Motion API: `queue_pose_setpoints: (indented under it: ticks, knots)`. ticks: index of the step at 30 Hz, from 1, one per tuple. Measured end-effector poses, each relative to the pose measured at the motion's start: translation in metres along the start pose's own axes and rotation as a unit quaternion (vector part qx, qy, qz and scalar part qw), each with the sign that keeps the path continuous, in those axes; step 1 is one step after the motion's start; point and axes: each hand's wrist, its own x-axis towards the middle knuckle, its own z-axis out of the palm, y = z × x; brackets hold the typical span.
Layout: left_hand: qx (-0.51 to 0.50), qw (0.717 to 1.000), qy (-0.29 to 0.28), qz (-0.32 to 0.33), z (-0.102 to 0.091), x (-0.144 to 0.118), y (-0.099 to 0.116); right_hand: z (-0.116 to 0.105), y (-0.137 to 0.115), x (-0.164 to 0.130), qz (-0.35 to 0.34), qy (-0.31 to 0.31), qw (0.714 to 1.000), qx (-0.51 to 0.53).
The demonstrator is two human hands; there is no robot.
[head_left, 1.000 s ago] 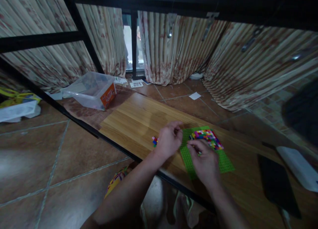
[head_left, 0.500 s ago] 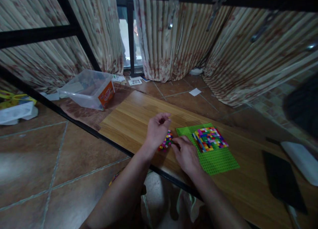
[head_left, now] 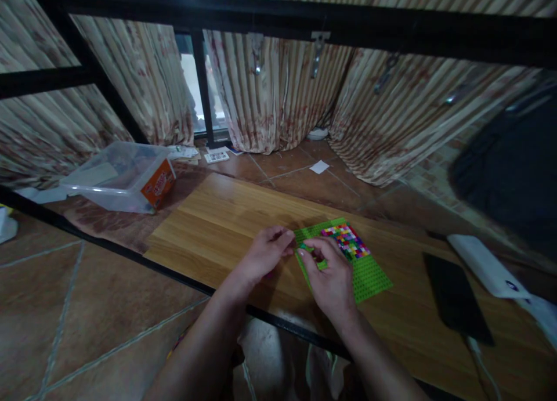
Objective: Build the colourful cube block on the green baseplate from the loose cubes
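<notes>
My right hand (head_left: 333, 273) is closed in a pinch over the left part of a lime-green studded baseplate (head_left: 372, 282). Between its thumb and forefinger shows a small green toy brick (head_left: 306, 248). Just left of it, my left hand (head_left: 267, 251) has its fingers curled together by the plate's left edge; what they hold, if anything, is hidden. On the plate, a block of many-coloured bricks (head_left: 348, 238) is built up, partly covered by my right hand. A bit of a pink loose brick (head_left: 268, 275) peeks out under my left hand, which hides the rest.
The wooden tabletop (head_left: 217, 215) has a dark frame edge near me. A clear plastic box (head_left: 117, 180) with an orange label stands at the far left. On the right lie a black tablet-like slab (head_left: 456, 296) with a cable and a white device (head_left: 487, 264). Curtains (head_left: 261, 105) hang behind.
Both hands have left the pile of loose bricks and come together at the baseplate's left side. A green brick now shows in the right fingertips. The camera view has shifted right.
</notes>
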Motion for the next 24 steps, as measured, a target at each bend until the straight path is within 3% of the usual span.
queue_pose_setpoints:
  ticks: [5, 10, 17, 20, 24]
  knots:
    - [-0.078, 0.988, -0.103, -0.083, 0.017, -0.009, 0.000, -0.013, 0.003, 0.000, 0.000, 0.033, 0.999, 0.011]
    - [-0.140, 0.980, -0.097, -0.105, 0.027, -0.007, -0.005, -0.027, 0.006, -0.002, 0.013, 0.004, 0.999, 0.037]
    - [-0.121, 0.977, -0.140, -0.107, 0.036, -0.006, -0.006, -0.048, 0.016, -0.004, 0.011, -0.045, 0.996, 0.075]
    - [-0.093, 0.980, -0.147, -0.101, 0.041, -0.007, -0.006, -0.065, 0.027, -0.002, 0.044, 0.003, 0.997, 0.055]
    - [-0.029, 0.983, -0.161, -0.081, 0.044, -0.006, -0.011, -0.096, 0.052, 0.003, 0.146, 0.110, 0.983, 0.022]
